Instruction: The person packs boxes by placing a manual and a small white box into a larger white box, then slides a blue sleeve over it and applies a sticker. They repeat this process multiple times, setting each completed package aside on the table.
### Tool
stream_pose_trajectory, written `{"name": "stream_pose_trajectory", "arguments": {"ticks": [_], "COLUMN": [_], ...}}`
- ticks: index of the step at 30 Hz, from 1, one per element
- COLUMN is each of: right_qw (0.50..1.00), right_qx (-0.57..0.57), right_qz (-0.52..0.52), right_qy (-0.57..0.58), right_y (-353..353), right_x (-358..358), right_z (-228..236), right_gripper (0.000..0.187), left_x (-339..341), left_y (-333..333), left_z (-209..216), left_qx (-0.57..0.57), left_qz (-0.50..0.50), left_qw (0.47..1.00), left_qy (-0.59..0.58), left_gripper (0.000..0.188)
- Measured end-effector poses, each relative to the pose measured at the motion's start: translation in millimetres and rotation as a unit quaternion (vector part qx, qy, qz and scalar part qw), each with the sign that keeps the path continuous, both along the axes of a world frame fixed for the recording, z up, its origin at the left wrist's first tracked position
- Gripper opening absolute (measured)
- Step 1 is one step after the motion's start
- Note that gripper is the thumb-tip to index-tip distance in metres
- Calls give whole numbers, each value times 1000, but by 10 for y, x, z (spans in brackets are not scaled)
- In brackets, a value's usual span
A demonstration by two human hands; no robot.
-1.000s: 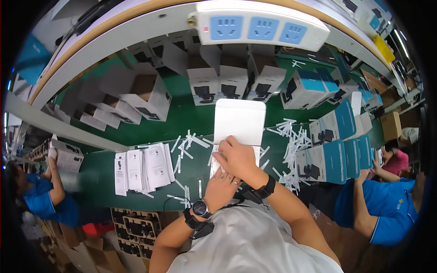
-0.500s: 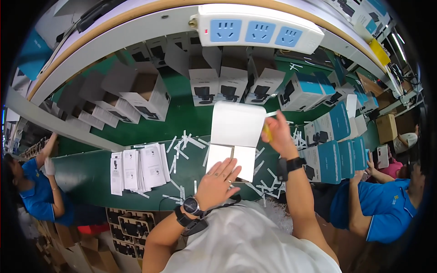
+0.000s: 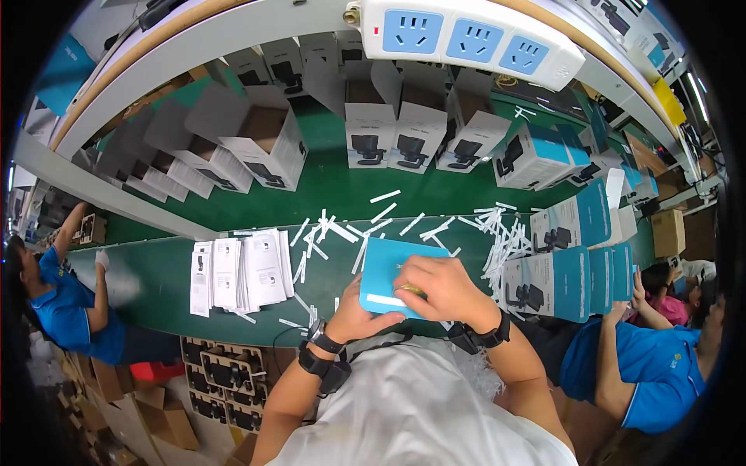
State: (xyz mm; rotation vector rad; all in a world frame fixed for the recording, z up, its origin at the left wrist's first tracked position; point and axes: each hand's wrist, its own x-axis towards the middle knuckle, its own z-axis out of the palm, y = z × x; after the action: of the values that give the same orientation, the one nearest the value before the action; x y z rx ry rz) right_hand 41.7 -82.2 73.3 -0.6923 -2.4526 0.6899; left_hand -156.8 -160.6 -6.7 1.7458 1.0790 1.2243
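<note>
A box with a blue face point(image 3: 388, 260) lies in front of me at the near side of the bench. My left hand point(image 3: 359, 317) is closed round its left near corner, the thumb along the near edge. Over the blue face, my right hand point(image 3: 444, 289) is curled with a small yellow thing point(image 3: 412, 288) in its fingers; most of that thing is hidden, so its kind does not show. A white strip point(image 3: 384, 301) lies along the box's near edge, beside the fingers of my right hand.
White paper strips point(image 3: 497, 241) litter the green bench point(image 3: 155, 283). Stacked leaflets point(image 3: 260, 268) lie left, blue-and-white boxes point(image 3: 548, 287) stand right. Open boxes point(image 3: 367, 140) line the back beneath a power strip point(image 3: 474, 39). People in blue shirts work on the left point(image 3: 66, 299) and right point(image 3: 660, 365).
The box went from showing white flaps to showing its blue face. My right hand came in from the right onto it. My left hand moved from its top to its left corner.
</note>
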Motion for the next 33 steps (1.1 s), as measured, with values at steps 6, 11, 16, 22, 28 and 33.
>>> {"name": "stream_pose_trajectory", "arguments": {"ticks": [6,11,16,22,28,33], "right_qw": [999,940,919,966,951,950], "right_qx": [4,-222,-250,-31,5,42], "right_qz": [28,128,-297,-245,-264,-264], "right_qy": [24,226,71,76,161,161], "right_y": [4,3,140,-609,-779,-769], "right_x": [-68,-42,1081,576,184,157], "right_z": [-4,-114,-636,-498,-914,-971], "right_gripper": [12,22,52,50,31,30], "left_x": [-66,-105,-11,-276,-474,-580], "left_y": [18,36,65,62,53,77], "left_z": [-52,-233,-29,-242,-379,-358], "left_qx": [-11,53,14,71,62,83], "left_qz": [-21,18,69,78,41,27], "left_qw": [1000,998,953,994,997,993], "left_qy": [6,-24,-295,-8,0,83], "left_gripper": [44,64,78,57,58,58]}}
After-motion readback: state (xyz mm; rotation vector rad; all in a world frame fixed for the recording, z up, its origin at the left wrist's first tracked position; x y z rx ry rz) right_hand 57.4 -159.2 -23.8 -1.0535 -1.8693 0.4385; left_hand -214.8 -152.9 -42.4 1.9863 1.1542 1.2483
